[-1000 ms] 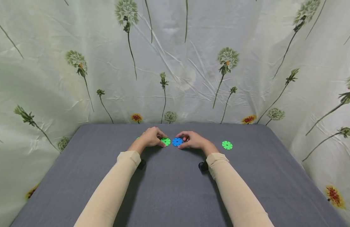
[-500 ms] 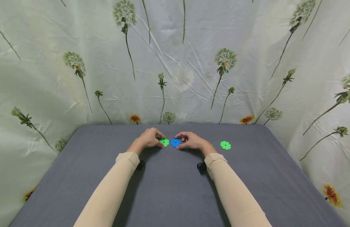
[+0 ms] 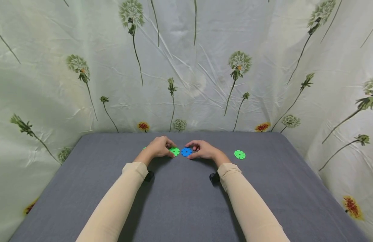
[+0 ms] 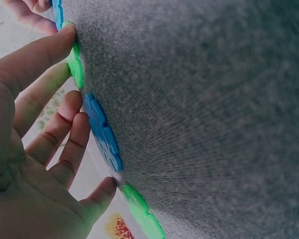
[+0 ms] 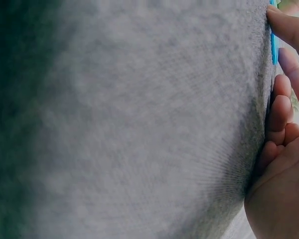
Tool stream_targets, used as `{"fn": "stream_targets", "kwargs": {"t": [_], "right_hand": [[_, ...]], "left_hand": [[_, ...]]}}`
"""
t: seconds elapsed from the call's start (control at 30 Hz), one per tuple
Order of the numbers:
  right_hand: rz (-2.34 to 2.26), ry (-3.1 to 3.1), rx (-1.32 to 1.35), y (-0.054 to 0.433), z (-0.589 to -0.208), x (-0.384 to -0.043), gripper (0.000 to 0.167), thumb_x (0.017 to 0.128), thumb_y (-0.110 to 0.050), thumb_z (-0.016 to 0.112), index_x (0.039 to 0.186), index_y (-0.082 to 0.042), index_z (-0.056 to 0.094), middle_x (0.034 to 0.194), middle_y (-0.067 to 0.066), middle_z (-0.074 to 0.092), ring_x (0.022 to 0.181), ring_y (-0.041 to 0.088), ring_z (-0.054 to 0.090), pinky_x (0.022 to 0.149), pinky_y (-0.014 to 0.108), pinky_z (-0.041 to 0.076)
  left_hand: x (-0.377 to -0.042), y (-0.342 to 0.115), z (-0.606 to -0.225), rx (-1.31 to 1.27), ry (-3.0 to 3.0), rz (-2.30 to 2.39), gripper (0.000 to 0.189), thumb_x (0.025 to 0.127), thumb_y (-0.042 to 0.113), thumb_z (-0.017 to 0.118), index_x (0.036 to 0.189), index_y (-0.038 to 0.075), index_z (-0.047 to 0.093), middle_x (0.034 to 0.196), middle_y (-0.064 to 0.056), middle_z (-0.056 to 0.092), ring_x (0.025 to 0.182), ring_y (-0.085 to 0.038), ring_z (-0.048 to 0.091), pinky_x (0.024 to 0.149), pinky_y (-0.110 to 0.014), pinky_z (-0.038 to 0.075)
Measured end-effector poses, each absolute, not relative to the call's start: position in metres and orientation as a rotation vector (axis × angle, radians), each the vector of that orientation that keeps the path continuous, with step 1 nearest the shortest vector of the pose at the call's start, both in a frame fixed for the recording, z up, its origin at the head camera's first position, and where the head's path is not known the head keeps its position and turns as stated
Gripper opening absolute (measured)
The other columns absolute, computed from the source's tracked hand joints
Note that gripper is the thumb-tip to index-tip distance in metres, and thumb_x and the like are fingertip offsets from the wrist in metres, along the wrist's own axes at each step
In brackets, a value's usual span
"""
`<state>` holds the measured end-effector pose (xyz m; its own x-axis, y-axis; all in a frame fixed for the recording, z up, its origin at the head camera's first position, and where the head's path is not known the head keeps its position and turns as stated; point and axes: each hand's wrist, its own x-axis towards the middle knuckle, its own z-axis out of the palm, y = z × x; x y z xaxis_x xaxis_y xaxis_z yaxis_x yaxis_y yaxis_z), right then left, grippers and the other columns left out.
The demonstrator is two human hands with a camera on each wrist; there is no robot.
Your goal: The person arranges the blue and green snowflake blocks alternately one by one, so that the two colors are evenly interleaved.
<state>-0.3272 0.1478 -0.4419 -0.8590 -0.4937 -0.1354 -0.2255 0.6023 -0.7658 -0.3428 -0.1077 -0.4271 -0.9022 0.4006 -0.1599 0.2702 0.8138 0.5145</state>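
Observation:
My left hand (image 3: 158,147) pinches a green notched plastic disc (image 3: 175,151) by its edges, thumb on the near side and index finger on the far side. Just to the right, my right hand (image 3: 205,150) holds a blue disc (image 3: 186,152) of the same kind between thumb and index finger. The two discs lie flat at the table, side by side with a narrow gap. In the left wrist view, a second blue disc (image 4: 102,132) lies beneath the left hand's looser fingers, and another green disc (image 4: 142,211) is by the little finger. The head view hides that second blue disc.
One more green disc (image 3: 239,154) lies on the grey cloth-covered table (image 3: 180,201), to the right of the right hand. A flower-printed curtain (image 3: 204,67) hangs behind the table's far edge. Each wrist carries a small black camera.
The head view has shifted slightly, so everything appears a little further left. Both hands keep their hold on the green and blue discs, which stay in place.

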Motion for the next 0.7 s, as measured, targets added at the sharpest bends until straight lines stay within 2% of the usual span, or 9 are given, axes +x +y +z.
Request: {"fn": "stream_targets", "kwargs": {"t": [0.33,0.5,0.6,0.7], "right_hand": [[-1.122,2.502,-0.577,0.151,-0.436,-0.327,0.051,0.096,-0.02,0.083,0.141,-0.005,0.066,0.1,0.003,0.059,0.086,0.014,0.05,0.077,0.026,0.043],[-1.114,2.519,-0.572,0.161,-0.426,-0.326,0.05,0.097,-0.02,0.081,0.142,-0.005,0.065,0.1,0.004,0.063,0.081,0.014,0.053,0.072,0.026,0.046],[-1.098,2.549,-0.574,0.172,-0.422,-0.326,0.047,0.099,-0.02,0.079,0.141,-0.004,0.066,0.101,0.005,0.064,0.082,0.015,0.055,0.073,0.028,0.047],[-1.086,2.586,-0.556,0.186,-0.417,-0.326,0.044,0.1,-0.021,0.078,0.14,-0.005,0.067,0.103,0.005,0.065,0.087,0.016,0.058,0.077,0.03,0.048]], "left_hand": [[-0.34,-0.107,-0.424,0.55,2.751,0.688,0.043,0.089,0.027,0.09,0.129,0.018,0.08,0.124,-0.007,0.073,0.117,-0.027,0.065,0.102,-0.051,0.053],[-0.34,-0.106,-0.424,0.584,2.759,0.658,0.044,0.089,0.026,0.089,0.131,0.017,0.078,0.112,-0.004,0.07,0.106,-0.023,0.062,0.094,-0.046,0.051],[-0.34,-0.106,-0.424,0.61,2.759,0.635,0.045,0.09,0.027,0.089,0.132,0.017,0.077,0.105,-0.003,0.067,0.099,-0.021,0.058,0.087,-0.043,0.046],[-0.34,-0.106,-0.424,0.63,2.755,0.632,0.046,0.09,0.027,0.088,0.133,0.016,0.077,0.108,-0.005,0.068,0.101,-0.022,0.059,0.087,-0.043,0.047]]}}
